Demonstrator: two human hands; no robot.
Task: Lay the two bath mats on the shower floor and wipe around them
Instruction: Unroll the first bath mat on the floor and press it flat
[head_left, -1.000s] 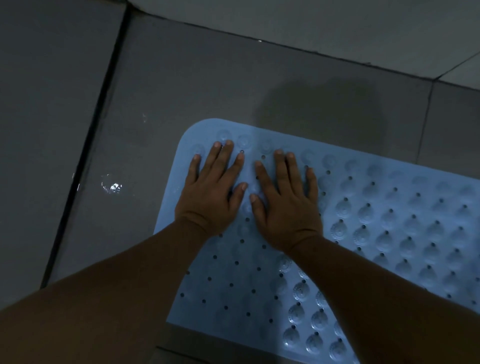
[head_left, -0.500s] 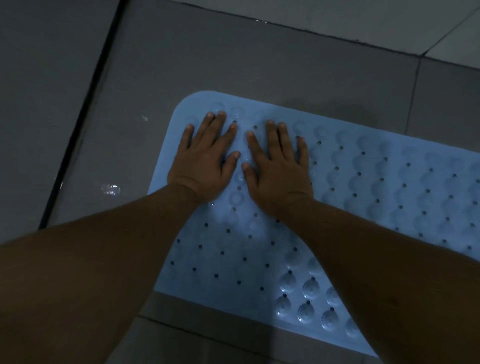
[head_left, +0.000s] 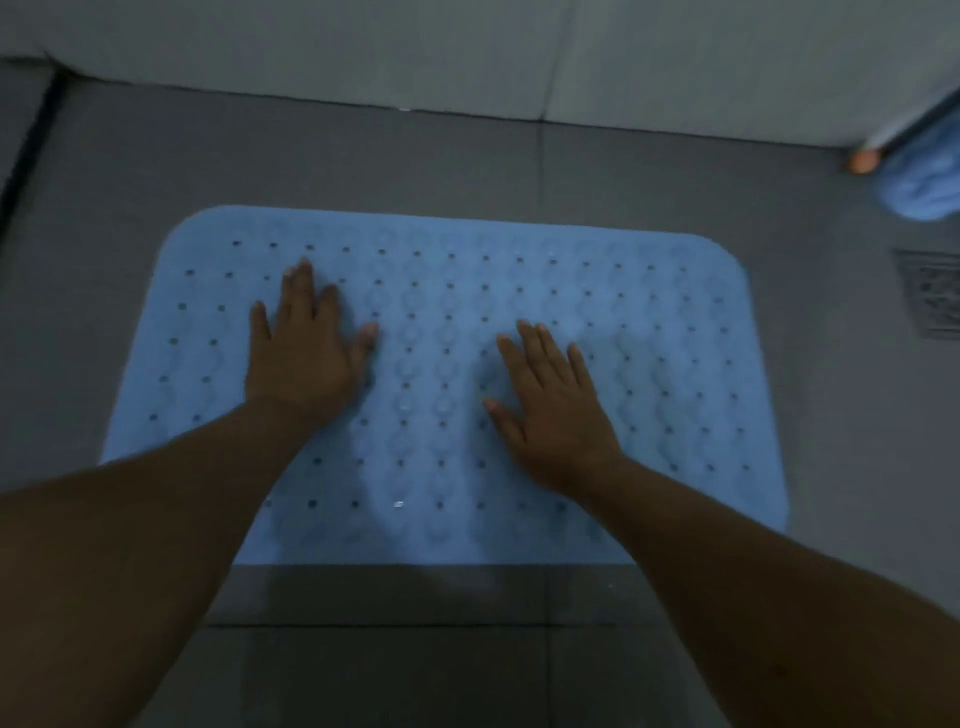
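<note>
Flat, blue bath mat long axis left-right, both hands pressing, fingers seemingly straight, slightly spread

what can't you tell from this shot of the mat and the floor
- Head view: the blue bundle at the right is cut by the frame edge and blurred; whether it is the second mat or a cloth is unclear.
- The bath mat: its near left corner lies under the left forearm, and the parts under the left hand and right hand are covered.
- The floor drain is cut off at the right edge and blurred.
</note>
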